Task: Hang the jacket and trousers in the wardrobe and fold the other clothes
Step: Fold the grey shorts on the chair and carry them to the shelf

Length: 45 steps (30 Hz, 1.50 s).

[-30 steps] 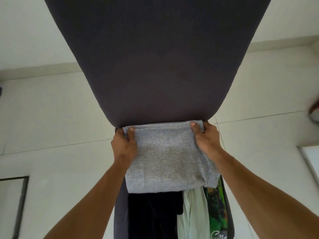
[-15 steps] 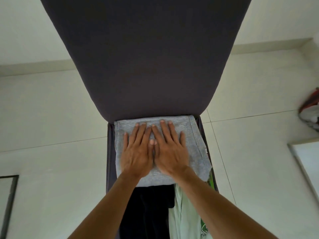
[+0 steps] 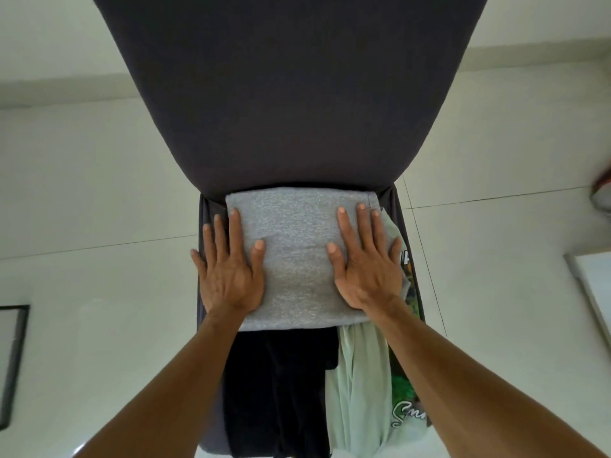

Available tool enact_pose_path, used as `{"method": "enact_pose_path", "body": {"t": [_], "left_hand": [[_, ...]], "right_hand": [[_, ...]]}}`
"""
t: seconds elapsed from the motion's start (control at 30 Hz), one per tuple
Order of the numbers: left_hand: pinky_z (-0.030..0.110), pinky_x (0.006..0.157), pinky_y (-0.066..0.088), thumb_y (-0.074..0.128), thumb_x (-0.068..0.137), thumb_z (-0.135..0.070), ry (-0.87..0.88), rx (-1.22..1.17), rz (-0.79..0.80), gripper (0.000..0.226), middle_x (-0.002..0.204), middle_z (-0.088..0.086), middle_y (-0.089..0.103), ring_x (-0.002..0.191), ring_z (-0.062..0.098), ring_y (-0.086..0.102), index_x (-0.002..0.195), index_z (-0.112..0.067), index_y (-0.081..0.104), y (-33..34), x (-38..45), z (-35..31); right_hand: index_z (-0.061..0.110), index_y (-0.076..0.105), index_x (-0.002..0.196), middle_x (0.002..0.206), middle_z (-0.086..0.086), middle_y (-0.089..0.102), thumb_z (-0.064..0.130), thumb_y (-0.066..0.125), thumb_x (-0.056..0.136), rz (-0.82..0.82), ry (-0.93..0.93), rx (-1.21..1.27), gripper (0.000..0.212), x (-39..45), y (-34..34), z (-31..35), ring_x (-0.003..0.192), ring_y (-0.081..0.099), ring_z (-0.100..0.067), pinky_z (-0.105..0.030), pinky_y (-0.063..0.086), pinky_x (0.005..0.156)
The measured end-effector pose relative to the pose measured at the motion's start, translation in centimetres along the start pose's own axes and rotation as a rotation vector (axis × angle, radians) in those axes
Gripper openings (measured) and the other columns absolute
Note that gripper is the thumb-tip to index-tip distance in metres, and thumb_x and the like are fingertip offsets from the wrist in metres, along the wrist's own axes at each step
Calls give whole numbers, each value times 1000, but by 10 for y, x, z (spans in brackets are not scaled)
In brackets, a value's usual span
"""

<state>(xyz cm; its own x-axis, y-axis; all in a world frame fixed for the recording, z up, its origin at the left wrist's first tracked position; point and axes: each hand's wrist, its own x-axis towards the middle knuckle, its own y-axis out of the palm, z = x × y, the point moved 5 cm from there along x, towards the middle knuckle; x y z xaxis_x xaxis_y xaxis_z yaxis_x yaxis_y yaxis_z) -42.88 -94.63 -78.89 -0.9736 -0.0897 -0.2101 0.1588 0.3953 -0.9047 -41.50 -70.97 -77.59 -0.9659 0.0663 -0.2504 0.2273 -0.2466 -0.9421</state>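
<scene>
Folded grey garment (image 3: pixel 299 256) lies flat, squared, smooth.

Folded garment on the chair seat, my hands flat at its two sides.

I see the chair (image 3: pixel 291 94) at frame centre, its back filling the top; the folded garment (image 3: pixel 297 256) lies on the seat against the back. My left hand (image 3: pixel 231 276) rests on its left edge, my right hand (image 3: pixel 367 269) on its right. Below it a second garment (image 3: pixel 281 391) lies bottom centre, with a printed shirt (image 3: pixel 360 385) to its right.
</scene>
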Motion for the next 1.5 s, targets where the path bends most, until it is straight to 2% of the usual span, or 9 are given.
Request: {"method": "enact_pose_path", "body": {"t": [0.1, 0.2, 0.47, 0.63, 0.83, 0.97, 1.13, 1.33, 1.5], "left_hand": [[54, 123, 7, 14, 100, -63, -108, 8, -61, 73, 164, 6, 17, 152, 25, 9, 158, -18, 8, -14, -18, 13], [53, 106, 31, 20, 99, -63, -203, -18, -161, 69, 135, 16, 50, 126, 36, 41, 138, -9, 39, -33, -45, 15], [53, 98, 45, 14, 75, -94, -588, -271, 215, 104, 120, 14, 62, 111, 36, 57, 120, -12, 59, -24, -92, 27], [43, 93, 52, 56, 80, -77, -776, -708, 223, 84, 119, 12, 64, 108, 32, 61, 125, -6, 60, -31, -93, 22], [38, 75, 57, 78, 84, -36, -870, -1150, 263, 41, 104, 11, 68, 91, 26, 67, 106, -6, 61, -42, -95, 13], [40, 82, 57, 78, 81, -34, -859, -1200, 437, 43, 111, 9, 70, 102, 26, 67, 116, -13, 63, -43, -86, 9], [37, 71, 59, 73, 80, -11, -853, -1254, 478, 43, 108, 14, 74, 96, 31, 71, 121, -2, 63, -45, -68, 11], [43, 82, 58, 75, 81, -43, -779, -1155, 725, 47, 109, 12, 75, 101, 33, 71, 116, -12, 69, -49, -40, 1], [45, 86, 56, 75, 81, -43, -777, -1098, 749, 51, 109, 16, 74, 100, 34, 72, 119, -10, 68, -49, -18, -2]], "right_hand": [[40, -21, 154, 166, 4, -20, 65, 4, 100, 15, 130, -14, 64, -22, -7, -34, 152, -19, -26, -61, 1, 121], [26, 7, 159, 164, -11, 17, 64, 18, 100, -97, 349, 70, 71, -57, -24, -60, 149, 19, -37, -56, 27, 115], [11, 48, 118, 106, -6, 60, 56, 63, 90, -71, 820, 833, 56, -111, -19, -42, 97, 62, -28, -42, 55, 84], [8, 66, 88, 79, -6, 66, 29, 70, 91, -52, 982, 1082, 22, -106, -21, -36, 69, 61, -21, -37, 55, 68], [4, 64, 84, 95, -23, 68, 2, 74, 84, -79, 1162, 1566, 10, -109, -40, -37, 88, 66, -24, -34, 52, 72], [7, 66, 105, 98, -11, 71, 17, 84, 78, 151, 1178, 1634, 35, -105, -41, -37, 78, 64, -19, -25, 53, 61], [10, 59, 122, 118, -16, 66, 6, 65, 86, 214, 1044, 1750, 38, -84, -47, -39, 102, 65, -30, -42, 57, 84], [11, 65, 129, 126, -17, 68, 75, 46, 88, 440, 926, 1907, 78, -62, -52, -47, 114, 66, -36, -49, 50, 102], [12, 73, 117, 115, -19, 72, 76, 54, 83, 643, 810, 1558, 75, -30, -55, -45, 104, 71, -37, -53, 49, 99]]}}
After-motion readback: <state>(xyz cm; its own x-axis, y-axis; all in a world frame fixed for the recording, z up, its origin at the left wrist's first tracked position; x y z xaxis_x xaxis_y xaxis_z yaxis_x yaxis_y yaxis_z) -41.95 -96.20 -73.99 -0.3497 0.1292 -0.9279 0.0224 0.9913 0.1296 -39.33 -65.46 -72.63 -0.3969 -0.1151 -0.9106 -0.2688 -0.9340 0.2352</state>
